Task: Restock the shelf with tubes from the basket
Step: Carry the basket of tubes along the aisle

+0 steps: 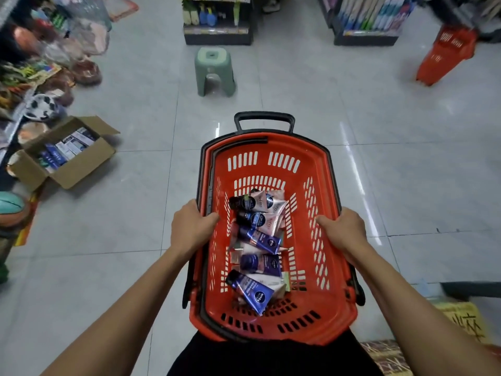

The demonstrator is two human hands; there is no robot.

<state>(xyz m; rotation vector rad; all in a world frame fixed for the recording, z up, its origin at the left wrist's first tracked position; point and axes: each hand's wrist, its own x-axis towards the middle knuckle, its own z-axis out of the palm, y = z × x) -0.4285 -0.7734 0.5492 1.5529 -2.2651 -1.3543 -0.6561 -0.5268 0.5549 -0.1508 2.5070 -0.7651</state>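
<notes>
Several tubes [257, 248] lie heaped along the middle of the floor of a red plastic shopping basket [317, 316], which is held above a tiled floor [271, 85] in front of the person. The nearest tube is dark blue with a round Nivea mark [252, 291]; beyond it lie more blue tubes, and at the far end a few pale pink ones with dark caps [272, 207]. The left hand [193, 226] grips the basket's left rim, thumb curled over the edge onto the inner wall and the other fingers hidden below the rim. The right hand [343, 230] grips the right rim the same way, its thumb laid inward over the edge. A black pull handle [264, 119] stands up at the basket's far end, and black carry handles lie folded against the rim. Ahead on the floor stands a pale green plastic stool [214, 71]. To the left sits an open cardboard box [65, 153] holding boxed goods, beside a shelf crowded with bagged items and balls. Far right, a second red basket [447, 55] leans near a dark shelf unit [371, 20] stocked with boxed products; another shelf unit [217, 20] stands behind the stool.
</notes>
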